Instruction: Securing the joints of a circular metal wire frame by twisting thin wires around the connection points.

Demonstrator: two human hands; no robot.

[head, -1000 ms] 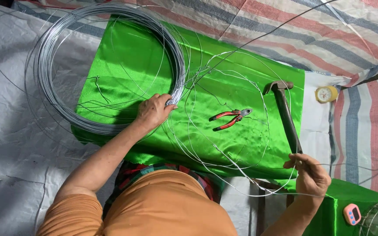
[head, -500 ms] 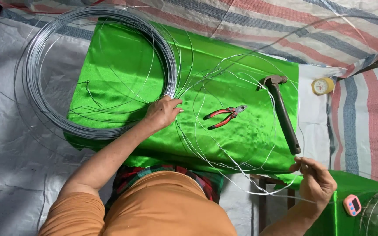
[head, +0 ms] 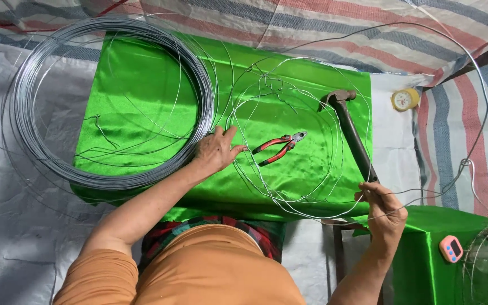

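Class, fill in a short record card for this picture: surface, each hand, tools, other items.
surface: green cloth laid over striped sheeting
left hand: left hand rests on the cloth, touching the big wire coil
right hand: right hand pinches a loose wire strand
tools: red-handled pliers and hammer on the cloth
other items: yellow tape measure, small pink timer

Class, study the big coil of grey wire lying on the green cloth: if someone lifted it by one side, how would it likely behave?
The wire coil holds many tightly bundled turns, so it is probably heavy for its size. Loose strands already spring out beside the left hand, so lifted turns might sag and splay. Lying flat on the shiny green cloth, it seems unlikely to roll, though it could slide.
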